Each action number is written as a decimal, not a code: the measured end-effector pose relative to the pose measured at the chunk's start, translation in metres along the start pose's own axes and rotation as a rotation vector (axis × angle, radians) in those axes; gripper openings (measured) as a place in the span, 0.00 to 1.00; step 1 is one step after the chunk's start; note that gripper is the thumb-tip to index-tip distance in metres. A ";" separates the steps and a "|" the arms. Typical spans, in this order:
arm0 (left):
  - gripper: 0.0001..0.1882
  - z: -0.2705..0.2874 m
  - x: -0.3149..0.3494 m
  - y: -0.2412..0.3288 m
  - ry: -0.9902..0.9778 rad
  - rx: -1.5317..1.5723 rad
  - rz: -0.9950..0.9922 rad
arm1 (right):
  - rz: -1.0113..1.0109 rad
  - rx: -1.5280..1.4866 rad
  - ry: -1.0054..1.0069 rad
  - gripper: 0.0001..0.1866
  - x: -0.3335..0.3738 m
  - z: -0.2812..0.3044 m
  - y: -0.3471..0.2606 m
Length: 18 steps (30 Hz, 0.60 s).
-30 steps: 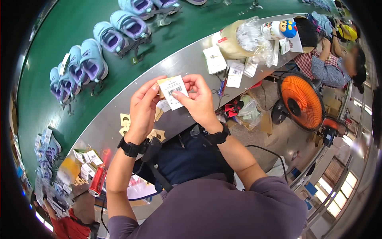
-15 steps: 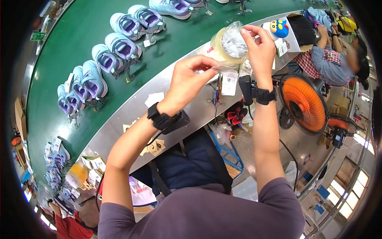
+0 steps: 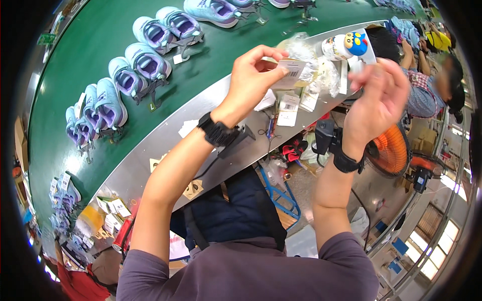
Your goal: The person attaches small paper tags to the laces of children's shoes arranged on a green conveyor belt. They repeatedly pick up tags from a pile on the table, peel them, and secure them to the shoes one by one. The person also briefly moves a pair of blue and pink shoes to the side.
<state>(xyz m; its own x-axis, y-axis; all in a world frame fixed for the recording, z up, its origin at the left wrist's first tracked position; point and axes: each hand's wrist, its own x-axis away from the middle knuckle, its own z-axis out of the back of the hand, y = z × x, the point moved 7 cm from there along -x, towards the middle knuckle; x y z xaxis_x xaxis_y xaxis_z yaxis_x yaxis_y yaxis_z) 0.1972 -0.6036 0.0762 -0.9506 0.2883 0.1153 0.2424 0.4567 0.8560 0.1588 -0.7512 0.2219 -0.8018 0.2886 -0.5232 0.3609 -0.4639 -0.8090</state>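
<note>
Item: tag (image 3: 292,73), white with a barcode and some tan, raised over the steel surface (image 3: 128,180) in your left hand (image 3: 253,80); thumb and fingers are clamped on it. In view it overlaps the clear plastic (image 3: 324,75) behind.

Item: your right hand (image 3: 379,95), lifted near the figurine (image 3: 349,45), well apart from the left, fingers curled. The fingertips are blurred; you cannot tell whether they meet or pinch something.

On the steel surface, just beyond your left hand: loose tags (image 3: 288,109), white; pens (image 3: 271,125), lying near them. Nearer your body: tan cutouts (image 3: 193,189), partly behind your left forearm. Far left: a red can (image 3: 120,235), partly hidden by your left arm, beside a pile of cards (image 3: 113,208).

On the green surface (image 3: 90,55): light-blue shoes (image 3: 145,60), lined in purple, set out in pairs, with black hangers (image 3: 150,90) beside several.

Right of the surface: an orange fan (image 3: 389,153), partly behind your right hand.
</note>
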 end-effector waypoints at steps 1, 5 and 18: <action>0.12 0.010 0.009 0.001 0.099 -0.007 0.084 | -0.104 0.098 -0.095 0.05 0.003 -0.009 0.004; 0.13 0.035 0.031 0.016 0.219 0.085 0.001 | -0.062 0.166 -0.482 0.10 0.035 -0.070 0.017; 0.14 0.063 0.060 0.038 0.309 0.190 -0.051 | -0.065 0.068 -0.555 0.15 0.049 -0.123 0.010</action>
<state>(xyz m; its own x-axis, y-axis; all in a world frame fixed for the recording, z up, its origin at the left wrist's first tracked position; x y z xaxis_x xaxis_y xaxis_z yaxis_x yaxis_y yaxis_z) 0.1621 -0.5160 0.0844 -0.9690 0.0062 0.2470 0.1975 0.6204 0.7590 0.1816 -0.6383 0.1554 -0.9582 -0.1570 -0.2391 0.2860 -0.5180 -0.8061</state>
